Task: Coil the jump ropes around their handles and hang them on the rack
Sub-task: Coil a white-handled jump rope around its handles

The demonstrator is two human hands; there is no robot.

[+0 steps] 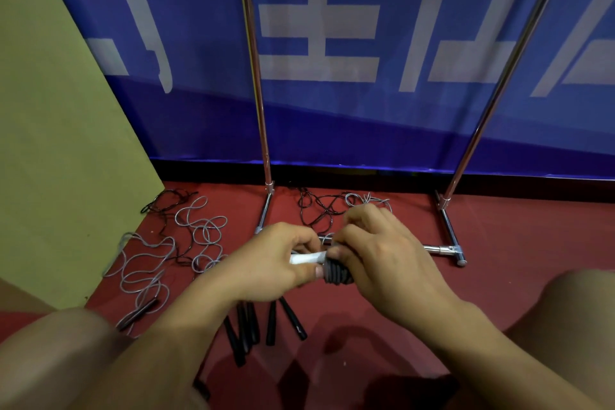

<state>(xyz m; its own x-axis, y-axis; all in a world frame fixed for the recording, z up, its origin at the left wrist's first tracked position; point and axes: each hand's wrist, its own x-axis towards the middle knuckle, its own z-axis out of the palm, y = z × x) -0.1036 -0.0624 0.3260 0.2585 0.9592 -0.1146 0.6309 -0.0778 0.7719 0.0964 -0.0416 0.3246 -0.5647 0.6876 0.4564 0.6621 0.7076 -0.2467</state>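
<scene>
Both hands hold one jump rope bundle above the red floor, in front of the rack base.

The left hand [276, 260] grips the white handle end [307, 257], fingers curled round it. The right hand [379, 253] pinches the dark grey coiled cord [337, 273] wound on that handle. Loose grey and black ropes [199, 230] lie on the red floor [515, 243] to the left, black handles [253, 326] below the hands. The chrome tube rack [447, 248] stands just behind, against a blue banner [199, 76].

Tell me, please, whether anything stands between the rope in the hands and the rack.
Nothing visible does. Both hands grip the coiled rope just in front of the rack, with open air between; loose ropes lie on the floor, below that path.
</scene>
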